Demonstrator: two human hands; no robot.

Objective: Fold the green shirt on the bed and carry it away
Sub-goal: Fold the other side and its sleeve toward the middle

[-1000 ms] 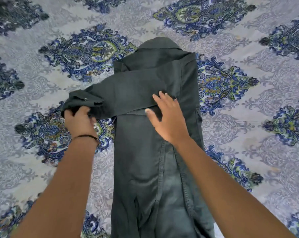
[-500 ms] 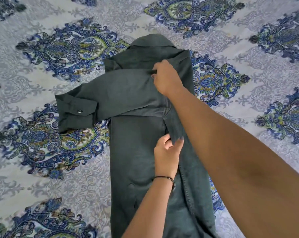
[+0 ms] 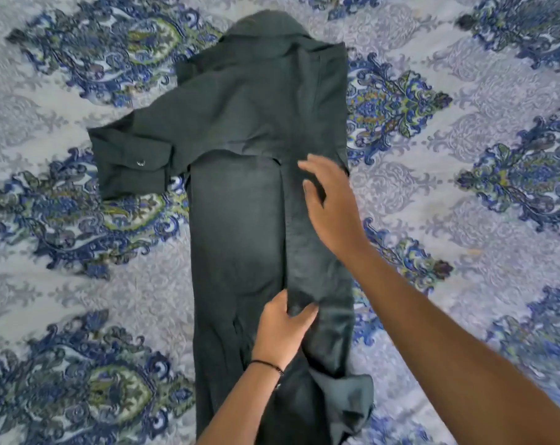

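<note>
The left hand (image 3: 282, 329) pinches a fold at the lower middle of the dark green cotton shirt (image 3: 237, 220). The right hand (image 3: 331, 203), fingers spread, is over the shirt's right edge; contact unclear. Beneath the shirt lies a blue-patterned bedspread (image 3: 465, 194).

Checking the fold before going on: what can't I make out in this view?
Head view:
- Shirt hem: cut off by the bottom edge.
- Right hand: motion-blurred; contact with the shirt unclear.
- Left hand: how much cloth it pinches is hidden by its fingers.
- Bed edges: outside the frame.
</note>
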